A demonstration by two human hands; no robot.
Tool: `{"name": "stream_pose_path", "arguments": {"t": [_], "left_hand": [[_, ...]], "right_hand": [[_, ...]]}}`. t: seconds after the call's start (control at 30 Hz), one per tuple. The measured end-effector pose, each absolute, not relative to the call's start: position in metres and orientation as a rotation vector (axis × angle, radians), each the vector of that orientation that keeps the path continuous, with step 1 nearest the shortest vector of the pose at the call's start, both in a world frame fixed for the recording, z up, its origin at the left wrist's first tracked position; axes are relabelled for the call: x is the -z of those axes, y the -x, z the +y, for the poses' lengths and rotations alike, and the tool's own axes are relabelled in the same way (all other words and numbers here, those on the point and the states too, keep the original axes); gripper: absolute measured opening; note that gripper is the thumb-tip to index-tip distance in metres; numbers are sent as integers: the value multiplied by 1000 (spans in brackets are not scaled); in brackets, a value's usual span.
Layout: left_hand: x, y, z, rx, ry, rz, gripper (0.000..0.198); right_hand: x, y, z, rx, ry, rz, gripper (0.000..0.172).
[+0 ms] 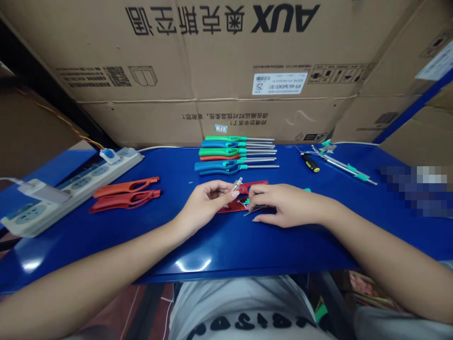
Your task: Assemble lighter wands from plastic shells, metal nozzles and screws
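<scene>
My left hand (208,200) is closed around a small clear lighter fuel tank (236,184) with a metal tip pointing up and away. Below it lies a red lighter casing (233,206), partly covered by both hands. My right hand (279,203) bends over the casing's right part, thumb apart from the curled fingers. Its fingertips are at a small green part (245,202) with thin wires. A thin grey rod (248,213) shows between thumb and fingers; whether they touch it is hard to see.
Several stick lighters (219,153) lie stacked behind the hands. Orange and red casing pieces (122,200) lie left, beside a white power strip (81,186). A yellow-black screwdriver (311,163) and metal tubes (343,166) are at right. A cardboard box (159,85) stands along the back.
</scene>
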State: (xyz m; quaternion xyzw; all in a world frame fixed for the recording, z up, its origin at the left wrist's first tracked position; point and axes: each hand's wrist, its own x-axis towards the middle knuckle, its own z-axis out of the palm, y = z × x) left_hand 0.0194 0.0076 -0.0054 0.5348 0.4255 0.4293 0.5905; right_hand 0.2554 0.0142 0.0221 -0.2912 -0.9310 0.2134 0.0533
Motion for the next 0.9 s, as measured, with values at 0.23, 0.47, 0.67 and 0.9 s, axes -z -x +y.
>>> {"name": "stream_pose_path", "arguments": {"t": [0.23, 0.47, 0.67, 0.9], "left_hand": [[4, -18, 7, -977, -1297, 1046, 34], [1, -18, 5, -971, -1327, 1070, 37], [4, -18, 8, -915, -1324, 1043, 37], [5, -17, 8, -917, -1342, 1051, 35]], "right_hand": [[-20, -253, 17, -1110, 929, -2581, 19], [-4, -247, 29, -1679, 1067, -1900, 44], [3, -249, 37, -1675, 1020, -1829, 45], [-2, -248, 33, -1794, 1106, -1846, 43]]}}
